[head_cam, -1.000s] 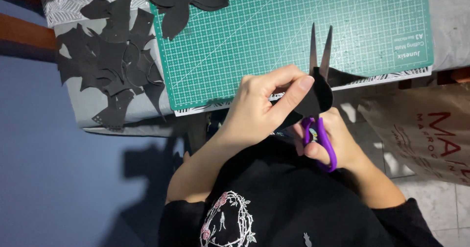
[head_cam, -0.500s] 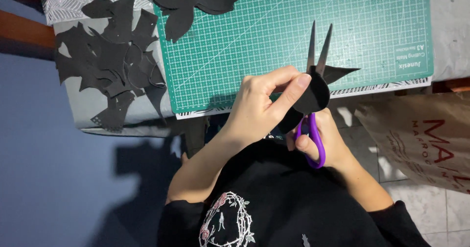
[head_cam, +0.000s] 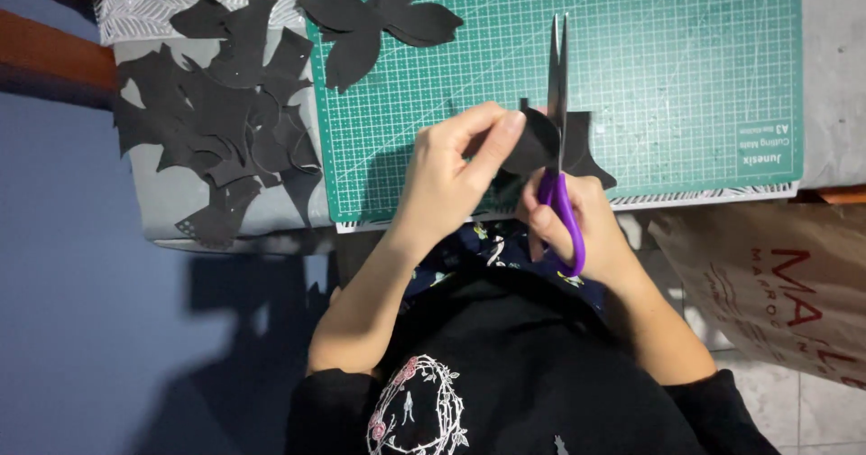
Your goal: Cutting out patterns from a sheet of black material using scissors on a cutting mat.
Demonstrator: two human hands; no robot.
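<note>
My left hand [head_cam: 451,171] pinches a piece of black paper [head_cam: 534,141] over the near edge of a green cutting mat [head_cam: 667,67]. My right hand [head_cam: 577,225] grips purple-handled scissors [head_cam: 559,121] by their loops. The blades point away from me, nearly closed, and cut into the black paper. A cut black flower-like shape [head_cam: 379,18] lies at the far left of the mat.
A heap of black paper scraps [head_cam: 221,112] lies on a grey surface left of the mat. A brown paper bag [head_cam: 776,284] stands at the right, beside a tiled floor. A blue wall or floor area fills the left.
The scissor blades have closed from a wide V to almost shut, cutting deeper into the black paper. Both hands have shifted slightly left and nearer the mat.
</note>
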